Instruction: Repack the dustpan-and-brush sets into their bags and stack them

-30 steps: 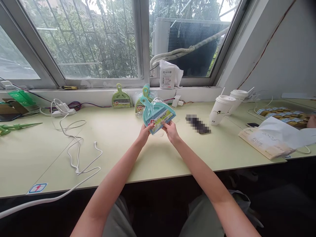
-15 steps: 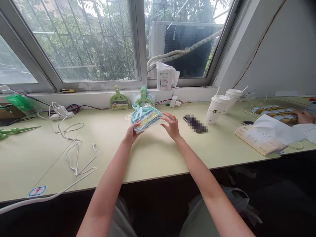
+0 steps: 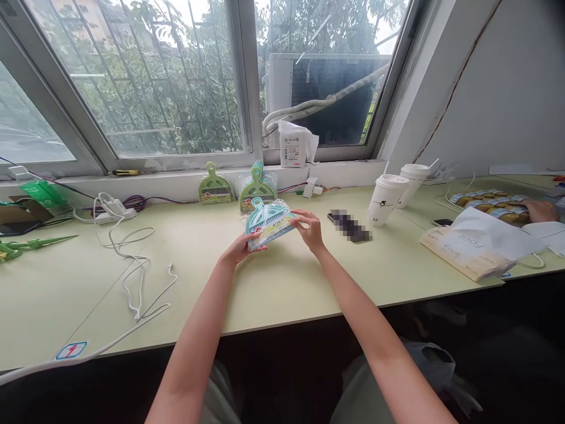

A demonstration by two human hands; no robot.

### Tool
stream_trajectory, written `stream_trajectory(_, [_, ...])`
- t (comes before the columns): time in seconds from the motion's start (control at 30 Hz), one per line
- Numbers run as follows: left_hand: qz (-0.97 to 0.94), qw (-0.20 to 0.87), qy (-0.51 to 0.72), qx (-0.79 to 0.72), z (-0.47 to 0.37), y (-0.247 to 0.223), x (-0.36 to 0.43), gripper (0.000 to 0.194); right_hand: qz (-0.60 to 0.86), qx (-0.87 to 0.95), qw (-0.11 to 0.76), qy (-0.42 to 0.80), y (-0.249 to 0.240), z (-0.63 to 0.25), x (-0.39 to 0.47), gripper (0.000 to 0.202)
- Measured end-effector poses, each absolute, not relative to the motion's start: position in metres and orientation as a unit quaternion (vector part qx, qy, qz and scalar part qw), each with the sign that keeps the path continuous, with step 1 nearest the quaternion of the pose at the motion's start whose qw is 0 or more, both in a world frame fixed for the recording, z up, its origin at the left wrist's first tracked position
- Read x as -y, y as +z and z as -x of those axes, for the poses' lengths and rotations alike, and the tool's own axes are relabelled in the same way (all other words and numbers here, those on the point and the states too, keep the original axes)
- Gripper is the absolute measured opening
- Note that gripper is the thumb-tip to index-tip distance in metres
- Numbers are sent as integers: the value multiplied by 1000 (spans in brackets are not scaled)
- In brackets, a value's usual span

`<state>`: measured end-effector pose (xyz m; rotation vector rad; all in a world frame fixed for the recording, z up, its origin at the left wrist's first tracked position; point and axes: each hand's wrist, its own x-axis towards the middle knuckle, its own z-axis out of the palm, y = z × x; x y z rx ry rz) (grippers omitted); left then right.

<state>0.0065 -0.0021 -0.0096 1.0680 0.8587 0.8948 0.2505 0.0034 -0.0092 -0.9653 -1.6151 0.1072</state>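
Head view: the blue dustpan set (image 3: 270,222) slants up rightward between left hand (image 3: 239,248) and right hand (image 3: 311,232), each clamped on one end.

We find the dustpan (image 3: 268,221) of smooth plastic under glossy, crinkled film (image 3: 282,206), the tabletop (image 3: 282,288) smooth, the window frame (image 3: 248,76) matt metal by appearance.

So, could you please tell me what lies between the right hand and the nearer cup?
In the head view, a dark item, partly blurred out, lies on the table between the right hand and the nearer cup.
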Motion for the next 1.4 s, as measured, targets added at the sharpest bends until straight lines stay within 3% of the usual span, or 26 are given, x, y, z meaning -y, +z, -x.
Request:
stream_trajectory(0.13, [-546, 679, 351, -342, -10, -10, 8, 56, 435, 651, 612, 110, -17, -252, -8, 14])
stream_trajectory(0.3, [-574, 656, 336, -357, -9, -7, 12, 63, 484, 550, 574, 367, -30, -253, -20, 48])
stream_trajectory(0.4, [-579, 646, 355, -349, -9, -1, 15, 70, 463, 514, 554, 464, -37, -255, -28, 37])
stream_trajectory(0.53, [-623, 524, 442, -377, -10, 1, 10, 70, 466, 515, 598, 401, -41, -251, -29, 39])
stream_trajectory(0.63, [-626, 399, 493, -454, 5, -6, -5, 44, 469, 581, 575, 335, -43, -233, -25, 35])
stream_trajectory(0.77, [-649, 186, 440, -592, 59, -15, -23, 25, 508, 648, 520, 228, -44, -180, -32, 23])
stream_trajectory(0.83, [-633, 130, 401, -650, 95, -21, -28, 23, 514, 684, 480, 196, -44, -142, -45, 22])
stream_trajectory(0.97, [-523, 116, 419, -733, 156, -33, -42, 25, 528, 699, 446, 185, -45, -61, -84, 23])
stream_trajectory(1.4, [-449, 109, 525, -715, 223, -41, -197, 20, 561, 545, 587, 210, -54, 57, -236, 30])
